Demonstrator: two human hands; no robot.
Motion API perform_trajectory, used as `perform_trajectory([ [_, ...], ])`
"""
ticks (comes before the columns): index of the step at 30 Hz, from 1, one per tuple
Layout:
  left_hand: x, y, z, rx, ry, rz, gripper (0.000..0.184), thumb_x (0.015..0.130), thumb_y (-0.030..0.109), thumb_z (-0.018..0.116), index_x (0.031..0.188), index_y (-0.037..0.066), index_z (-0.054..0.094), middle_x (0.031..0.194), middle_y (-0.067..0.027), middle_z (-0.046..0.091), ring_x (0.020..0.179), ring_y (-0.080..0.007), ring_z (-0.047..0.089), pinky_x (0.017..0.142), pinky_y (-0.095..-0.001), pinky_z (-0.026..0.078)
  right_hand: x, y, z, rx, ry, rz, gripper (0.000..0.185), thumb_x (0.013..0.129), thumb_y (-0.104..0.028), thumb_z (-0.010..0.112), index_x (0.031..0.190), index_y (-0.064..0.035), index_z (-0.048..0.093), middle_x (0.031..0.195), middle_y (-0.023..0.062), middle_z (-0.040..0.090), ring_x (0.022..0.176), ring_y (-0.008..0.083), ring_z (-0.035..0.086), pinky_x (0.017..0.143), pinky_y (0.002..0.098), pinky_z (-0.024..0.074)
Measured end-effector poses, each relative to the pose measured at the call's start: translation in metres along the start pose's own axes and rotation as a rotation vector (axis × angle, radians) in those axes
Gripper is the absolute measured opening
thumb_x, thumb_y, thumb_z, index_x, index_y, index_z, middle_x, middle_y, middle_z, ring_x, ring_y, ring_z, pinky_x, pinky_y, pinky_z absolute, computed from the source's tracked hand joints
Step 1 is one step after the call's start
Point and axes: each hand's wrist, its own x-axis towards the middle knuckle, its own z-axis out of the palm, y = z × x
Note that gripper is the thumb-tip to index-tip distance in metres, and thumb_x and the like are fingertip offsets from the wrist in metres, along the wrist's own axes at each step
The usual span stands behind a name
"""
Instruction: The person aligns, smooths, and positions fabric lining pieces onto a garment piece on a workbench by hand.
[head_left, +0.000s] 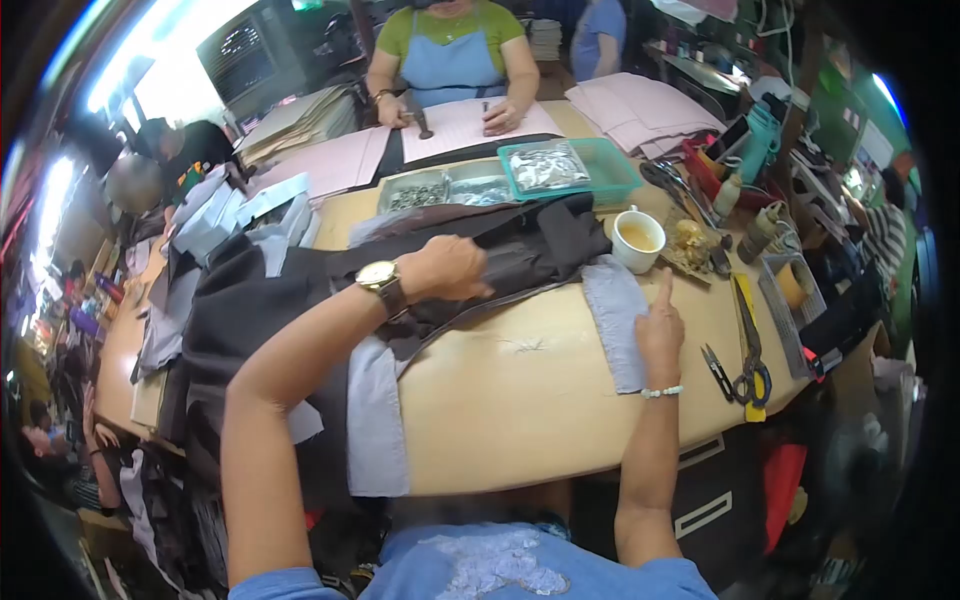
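Observation:
Dark trousers (260, 290) lie across the table, with pale grey pocket cloth (378, 430) hanging out near the front edge. My left hand (445, 268), with a watch on the wrist, is closed over the dark fabric; whatever its curled fingers hold is hidden. A second grey cloth piece (612, 310) spreads from the right end of the trousers. At its edge rests my right hand (660, 328), index finger stretched out and the others bent, with nothing visible in it. A white cup (638, 240) of yellowish drink stands just beyond that fingertip.
Large scissors (750, 365) and small thread snips (716, 372) lie at the right. Trays of metal parts (415, 192) and a green tray (610, 168) stand behind the trousers. Across the table, a person (450, 60) holds a hammer (420, 122) over pink sheets (460, 125).

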Motion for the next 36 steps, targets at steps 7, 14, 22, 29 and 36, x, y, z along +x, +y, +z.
perform_trajectory([
  [7,0.139,0.068,0.001,-0.312,0.484,-0.020,0.033,0.083,0.034,0.057,0.083,0.001,0.062,0.077,-0.0217,0.064,0.070,-0.0375,0.063,0.064,-0.0484,0.049,-0.014,-0.034,-0.015,1.148,-0.148,-0.210,0.081,0.075,0.008,0.055,0.145,-0.0045,0.017,0.085,0.0042,0.055,0.075,0.0114,0.053,0.071,0.0241,0.0452],
  [14,0.194,0.095,-0.012,-0.331,0.316,-0.256,0.042,0.066,0.036,0.067,0.080,-0.004,0.069,0.080,-0.0202,0.068,0.071,-0.0285,0.069,0.063,-0.0385,0.056,-0.025,-0.050,-0.014,1.486,-0.040,-0.333,0.086,0.077,0.009,0.051,0.148,-0.0081,0.006,0.091,0.0019,0.052,0.082,0.0077,0.051,0.078,0.0217,0.0422],
  [22,0.158,0.072,-0.038,-0.588,-0.171,-0.080,0.020,0.067,0.013,0.066,0.081,0.000,0.061,0.070,-0.0107,0.064,0.060,-0.0204,0.064,0.052,-0.0314,0.051,-0.042,-0.063,-0.020,1.486,-0.189,-0.391,0.089,0.075,0.009,0.050,0.148,-0.0098,0.004,0.094,0.0040,0.052,0.090,0.0127,0.053,0.086,0.0269,0.0430],
  [29,0.087,-0.011,-0.043,-0.396,0.238,0.135,0.028,0.071,0.005,0.057,0.099,0.001,0.062,0.086,-0.0146,0.065,0.078,-0.0244,0.063,0.066,-0.0345,0.049,-0.034,-0.058,-0.019,1.424,0.166,-0.377,0.081,0.077,0.004,0.052,0.146,-0.0049,0.011,0.099,0.0069,0.053,0.095,0.0164,0.053,0.093,0.0315,0.0404],
  [36,0.010,-0.078,-0.122,-0.864,0.178,-0.223,0.028,0.081,0.008,0.060,0.107,-0.002,0.064,0.094,-0.0059,0.066,0.081,-0.0129,0.060,0.072,-0.0268,0.049,-0.007,-0.024,-0.015,1.014,0.570,-0.118,0.068,0.083,0.000,0.055,0.144,-0.0034,0.023,0.130,0.0153,0.044,0.119,0.0248,0.045,0.102,0.0398,0.0325],
])
